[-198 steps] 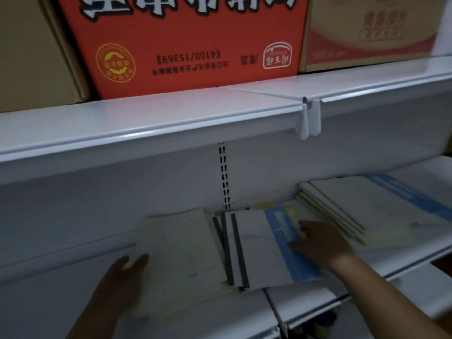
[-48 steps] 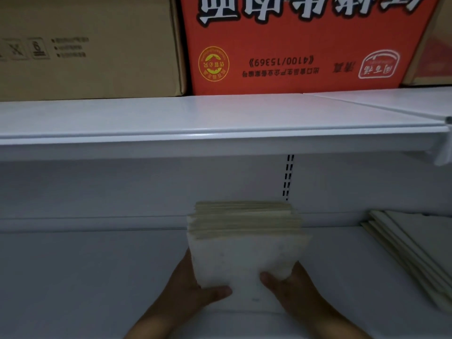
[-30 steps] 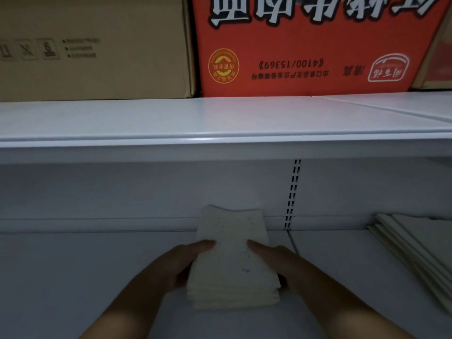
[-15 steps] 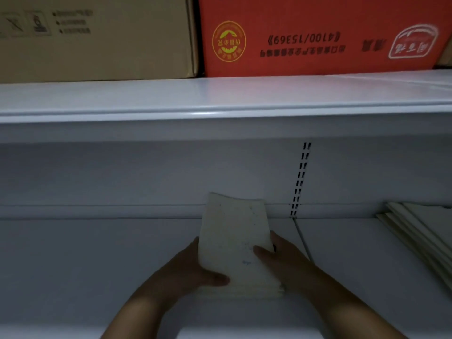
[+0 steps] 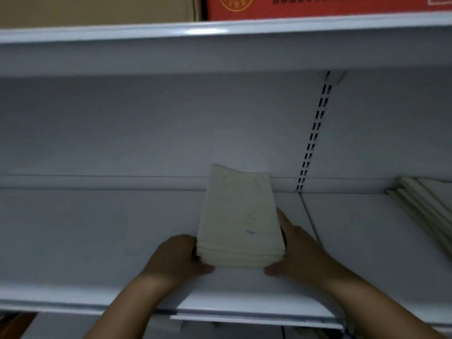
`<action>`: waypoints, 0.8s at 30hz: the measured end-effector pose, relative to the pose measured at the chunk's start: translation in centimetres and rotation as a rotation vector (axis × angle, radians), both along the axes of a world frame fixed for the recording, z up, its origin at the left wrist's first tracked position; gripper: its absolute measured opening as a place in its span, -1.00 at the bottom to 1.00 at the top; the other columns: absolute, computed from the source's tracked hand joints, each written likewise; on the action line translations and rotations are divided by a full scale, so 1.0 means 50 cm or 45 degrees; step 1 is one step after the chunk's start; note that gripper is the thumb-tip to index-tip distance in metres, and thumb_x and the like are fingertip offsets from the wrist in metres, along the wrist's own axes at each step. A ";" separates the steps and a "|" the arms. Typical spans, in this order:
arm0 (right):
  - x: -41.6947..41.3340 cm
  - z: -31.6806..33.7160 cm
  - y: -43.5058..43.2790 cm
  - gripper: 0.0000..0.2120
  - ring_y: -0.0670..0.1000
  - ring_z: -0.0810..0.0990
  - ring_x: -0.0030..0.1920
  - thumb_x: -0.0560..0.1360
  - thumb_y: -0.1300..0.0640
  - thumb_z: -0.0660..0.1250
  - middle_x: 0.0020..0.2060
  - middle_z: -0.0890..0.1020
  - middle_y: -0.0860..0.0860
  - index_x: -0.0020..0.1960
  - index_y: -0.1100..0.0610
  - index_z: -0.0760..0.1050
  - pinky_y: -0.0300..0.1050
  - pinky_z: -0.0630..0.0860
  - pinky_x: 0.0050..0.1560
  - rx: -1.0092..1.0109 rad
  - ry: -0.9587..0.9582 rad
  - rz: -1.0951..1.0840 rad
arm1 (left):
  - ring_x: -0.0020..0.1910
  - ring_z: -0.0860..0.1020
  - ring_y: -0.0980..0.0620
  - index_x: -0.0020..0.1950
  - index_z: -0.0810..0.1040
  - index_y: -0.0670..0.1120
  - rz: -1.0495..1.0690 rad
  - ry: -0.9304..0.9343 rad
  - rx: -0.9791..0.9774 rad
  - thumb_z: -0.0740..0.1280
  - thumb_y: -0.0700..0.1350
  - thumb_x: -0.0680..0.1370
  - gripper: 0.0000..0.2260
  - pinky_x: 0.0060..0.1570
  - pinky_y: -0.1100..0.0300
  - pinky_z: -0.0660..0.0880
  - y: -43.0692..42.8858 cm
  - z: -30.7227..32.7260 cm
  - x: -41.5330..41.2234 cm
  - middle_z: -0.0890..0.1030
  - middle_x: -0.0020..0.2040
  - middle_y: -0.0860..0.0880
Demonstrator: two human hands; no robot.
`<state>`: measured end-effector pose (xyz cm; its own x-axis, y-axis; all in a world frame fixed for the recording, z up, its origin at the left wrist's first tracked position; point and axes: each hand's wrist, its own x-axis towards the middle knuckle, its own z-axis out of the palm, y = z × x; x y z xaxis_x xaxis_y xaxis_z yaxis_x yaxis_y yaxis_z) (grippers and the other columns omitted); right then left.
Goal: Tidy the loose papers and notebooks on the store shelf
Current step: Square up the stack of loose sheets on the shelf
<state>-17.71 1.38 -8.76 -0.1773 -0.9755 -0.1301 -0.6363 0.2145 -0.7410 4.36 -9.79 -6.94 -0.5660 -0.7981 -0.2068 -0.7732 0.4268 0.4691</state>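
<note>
paper stack (image 5: 238, 216) | between hands | left hand (image 5: 176, 258) grips corner | right hand (image 5: 298, 253) presses side

One head-worn wide-angle camera faces forward and slightly down into a white shelf (image 5: 85, 241) bay from close in front. It seems to sit just below the upper shelf (image 5: 220, 33), though the dim, soft footage makes depth uncertain. Both forearms rise from the bottom edge. The left hand (image 5: 176, 258) and right hand (image 5: 298, 250) flank a paper stack (image 5: 239, 216) near frame centre.
</note>
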 end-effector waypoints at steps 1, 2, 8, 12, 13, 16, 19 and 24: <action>-0.003 0.000 -0.002 0.18 -0.24 0.52 0.06 0.18 0.02 0.59 0.16 0.53 -0.21 0.47 -0.29 -0.19 -0.53 0.43 -0.13 -0.027 -0.014 -0.016 | -0.09 0.60 0.07 -0.11 0.61 -0.05 0.005 -0.005 -0.016 0.45 0.03 0.38 -0.81 -0.17 0.25 0.46 -0.005 -0.001 0.000 0.65 -0.11 0.00; -0.005 0.002 -0.002 0.16 -0.25 0.51 0.11 0.18 0.03 0.59 0.18 0.51 -0.26 0.47 -0.30 -0.17 -0.55 0.42 -0.08 -0.048 -0.032 -0.024 | -0.13 0.59 0.10 -0.17 0.59 -0.02 0.001 -0.009 -0.030 0.45 0.04 0.38 -0.84 -0.24 0.30 0.43 -0.009 -0.001 -0.001 0.63 -0.16 0.02; -0.009 0.010 -0.004 0.16 -0.21 0.51 0.15 0.20 0.07 0.58 0.20 0.51 -0.25 0.47 -0.28 -0.18 -0.49 0.42 0.00 -0.006 -0.046 0.007 | -0.26 0.55 0.15 -0.16 0.59 -0.02 -0.031 -0.035 -0.009 0.47 -0.05 0.34 -0.86 -0.41 0.43 0.33 -0.016 0.008 -0.011 0.55 -0.28 0.09; -0.011 0.016 -0.010 0.19 -0.19 0.46 0.23 0.17 0.06 0.61 0.26 0.47 -0.26 0.48 -0.25 -0.17 -0.32 0.42 0.18 0.055 -0.121 0.004 | -0.20 0.56 0.18 -0.08 0.56 0.03 -0.042 0.003 0.154 0.52 -0.11 0.27 -0.73 -0.27 0.36 0.43 -0.008 0.013 -0.014 0.60 -0.19 0.11; -0.010 0.015 -0.011 0.20 -0.16 0.47 0.23 0.16 0.05 0.61 0.26 0.47 -0.23 0.48 -0.24 -0.17 -0.26 0.43 0.21 0.061 -0.101 -0.005 | -0.20 0.57 0.15 -0.09 0.59 -0.03 -0.022 -0.006 0.117 0.51 -0.10 0.28 -0.76 -0.28 0.33 0.44 -0.008 0.011 -0.017 0.62 -0.18 0.06; -0.004 0.016 -0.015 0.18 -0.12 0.50 0.20 0.14 0.05 0.61 0.22 0.52 -0.18 0.49 -0.20 -0.13 -0.16 0.46 0.23 0.046 -0.033 -0.042 | -0.25 0.59 0.09 -0.15 0.64 -0.16 0.032 0.002 0.042 0.50 -0.09 0.27 -0.77 -0.30 0.23 0.46 -0.020 0.014 -0.024 0.66 -0.19 -0.08; -0.008 0.019 -0.017 0.17 -0.11 0.50 0.21 0.12 0.04 0.62 0.23 0.52 -0.18 0.49 -0.20 -0.06 -0.13 0.45 0.26 0.048 -0.017 -0.068 | -0.18 0.60 0.04 -0.09 0.65 -0.16 -0.028 -0.076 0.027 0.50 -0.08 0.29 -0.74 -0.27 0.24 0.47 -0.030 0.025 -0.029 0.63 -0.19 -0.03; -0.009 0.025 -0.009 0.09 -0.25 0.48 0.18 0.18 0.10 0.62 0.20 0.48 -0.29 0.45 -0.26 -0.02 -0.38 0.40 0.17 0.060 -0.166 -0.011 | -0.06 0.59 0.12 0.01 0.61 0.02 -0.102 -0.024 0.169 0.53 -0.06 0.28 -0.68 -0.04 0.26 0.50 -0.027 0.024 -0.018 0.65 -0.05 0.05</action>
